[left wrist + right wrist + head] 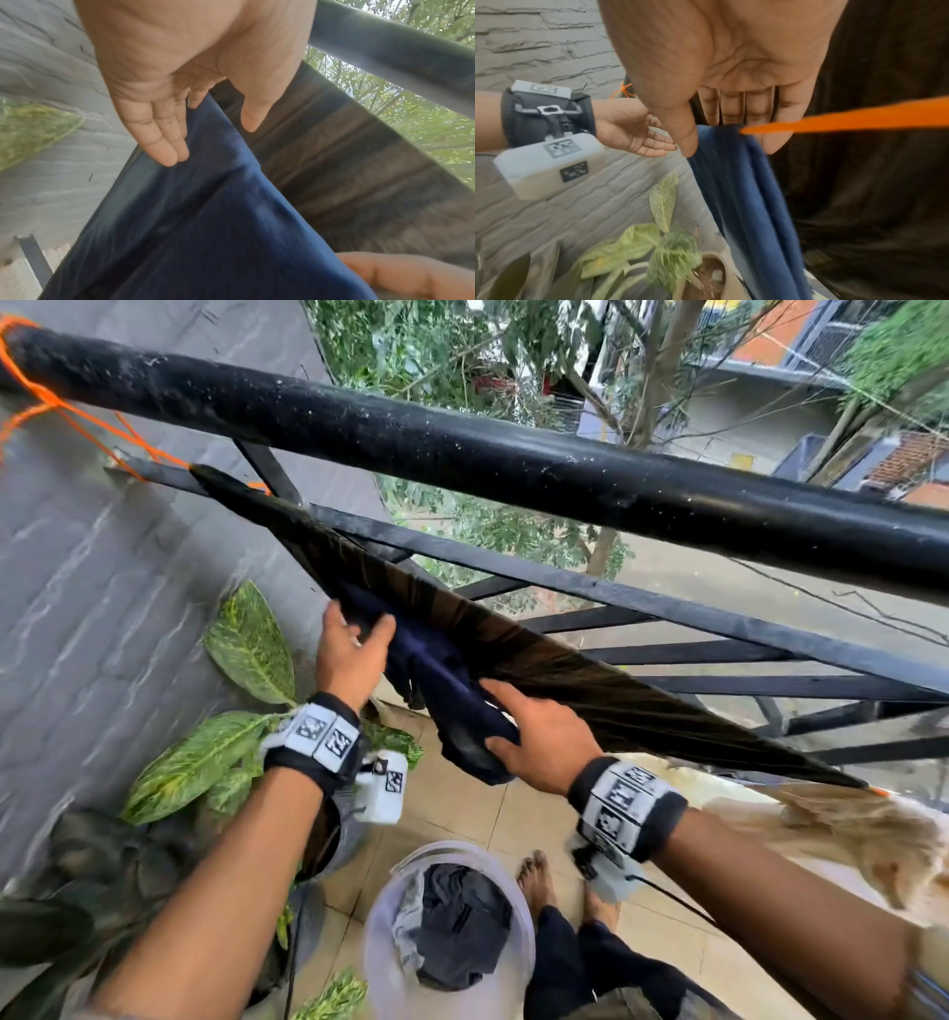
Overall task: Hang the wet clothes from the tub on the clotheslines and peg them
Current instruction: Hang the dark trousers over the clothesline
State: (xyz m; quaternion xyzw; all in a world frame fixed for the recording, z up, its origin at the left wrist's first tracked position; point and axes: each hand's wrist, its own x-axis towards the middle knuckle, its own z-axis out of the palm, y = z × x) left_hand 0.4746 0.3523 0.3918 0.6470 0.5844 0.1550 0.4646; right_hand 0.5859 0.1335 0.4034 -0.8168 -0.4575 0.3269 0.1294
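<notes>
A navy cloth hangs folded over the orange clothesline, against a dark brown cloth spread along the same line. My left hand touches the navy cloth's upper left part with straight fingers, the thumb spread apart. Lower on the line, my right hand lies flat over the cloth's fold, its fingertips hidden behind the fabric. Below me the white tub holds dark grey clothes. No peg is in view.
A thick black railing bar crosses just above the line, with thinner bars beyond it. A potted plant stands by the grey stone wall on the left. A beige cloth hangs at the right. My bare feet are beside the tub.
</notes>
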